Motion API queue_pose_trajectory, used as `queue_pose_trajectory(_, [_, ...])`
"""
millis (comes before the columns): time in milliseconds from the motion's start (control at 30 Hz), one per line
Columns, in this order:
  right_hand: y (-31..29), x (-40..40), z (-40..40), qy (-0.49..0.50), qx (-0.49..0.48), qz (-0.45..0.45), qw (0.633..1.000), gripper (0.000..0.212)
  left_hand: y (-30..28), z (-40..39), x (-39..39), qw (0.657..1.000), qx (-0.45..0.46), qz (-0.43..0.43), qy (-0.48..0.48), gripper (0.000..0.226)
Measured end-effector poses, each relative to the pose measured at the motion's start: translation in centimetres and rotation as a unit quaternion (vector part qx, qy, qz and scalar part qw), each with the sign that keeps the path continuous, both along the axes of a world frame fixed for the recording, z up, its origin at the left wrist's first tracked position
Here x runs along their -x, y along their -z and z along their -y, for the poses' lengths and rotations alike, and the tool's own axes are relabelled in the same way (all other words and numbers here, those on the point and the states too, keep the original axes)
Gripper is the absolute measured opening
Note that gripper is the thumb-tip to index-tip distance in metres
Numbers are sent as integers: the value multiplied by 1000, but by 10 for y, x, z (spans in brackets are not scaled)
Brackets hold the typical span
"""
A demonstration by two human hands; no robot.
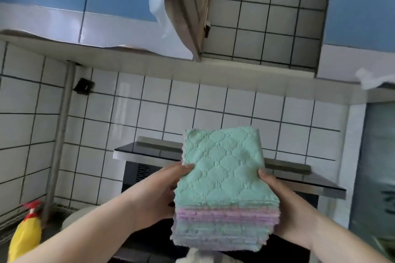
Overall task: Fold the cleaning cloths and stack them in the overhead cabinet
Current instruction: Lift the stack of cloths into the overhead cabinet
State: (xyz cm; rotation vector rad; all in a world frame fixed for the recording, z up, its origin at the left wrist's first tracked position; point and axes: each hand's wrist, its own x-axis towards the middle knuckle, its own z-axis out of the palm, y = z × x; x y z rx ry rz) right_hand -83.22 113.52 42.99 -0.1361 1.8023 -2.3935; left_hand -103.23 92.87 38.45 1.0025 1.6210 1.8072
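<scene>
Below the open blue overhead cabinet (267, 17), your left hand (158, 192) and right hand (284, 203) clasp a stack of folded quilted green and pink cleaning cloths (224, 188) by its sides.

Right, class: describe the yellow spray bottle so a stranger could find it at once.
Start at the white tiled wall, follow the grey pipe on its left side down to the lower left corner. The spray bottle stands there, the only bright yellow thing in view, with a red trigger top.

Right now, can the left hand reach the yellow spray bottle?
Probably not at once. The left hand and the right hand both hold the stack of cloths. The yellow spray bottle stands low at the left, with nothing in between.
</scene>
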Motion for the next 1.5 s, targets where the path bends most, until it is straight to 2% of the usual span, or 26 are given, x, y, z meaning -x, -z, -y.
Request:
queue_pose_trajectory(33, [-9,0,-6,13,-12,-11,1000,77,-9,-15,6,1000,-16,16,0,27])
queue_pose_trajectory(67, [-18,-1,-12,24,-25,-23,999,77,-19,-30,5,999,-44,4,-19,24])
queue_pose_trajectory(133, [-38,-2,-23,45,-54,-53,996,77,-50,-41,-23,995,-83,49,-7,24])
queue_pose_trajectory(167, [-48,-1,-28,55,-74,-68,993,76,-56,-41,-28,991,-130,30,-21,27])
queue_pose_trajectory(267, [-83,3,-38,77,-142,-122,979,75,-87,-46,-62,980,-182,-78,-27,52])
queue_pose_trajectory(333, [-110,9,-45,86,-170,-158,969,63,-118,-49,-79,974,-202,-94,-44,61])
queue_pose_trajectory(400, [-136,14,-49,122,-187,-172,960,44,-138,-51,-79,955,-246,-155,-66,55])
queue_pose_trajectory(500, [-174,21,-54,151,-206,-199,946,49,-173,-55,-74,934,-274,-220,-61,39])
queue_pose_trajectory(600, [-209,24,-52,163,-206,-236,936,45,-205,-59,-64,915,-281,-284,-60,30])
queue_pose_trajectory(733, [-247,40,-53,197,-217,-236,926,52,-240,-67,-53,901,-276,-327,-76,54])
queue_pose_trajectory(900, [-277,61,-50,222,-169,-262,924,61,-282,-85,-31,892,-290,-324,-126,62])
queue_pose_trajectory(1067, [-296,83,-60,248,-104,-363,892,72,-327,-109,-5,887,-301,-321,-142,40])
queue_pose_trajectory(1267, [-310,113,-77,276,-148,-450,837,44,-362,-136,20,885,-285,-335,-153,45])
queue_pose_trajectory(1367, [-317,140,-94,288,-139,-452,832,41,-375,-149,39,873,-265,-366,-184,45])
queue_pose_trajectory(1500, [-334,174,-111,297,-127,-439,838,38,-390,-161,56,857,-242,-383,-246,68])
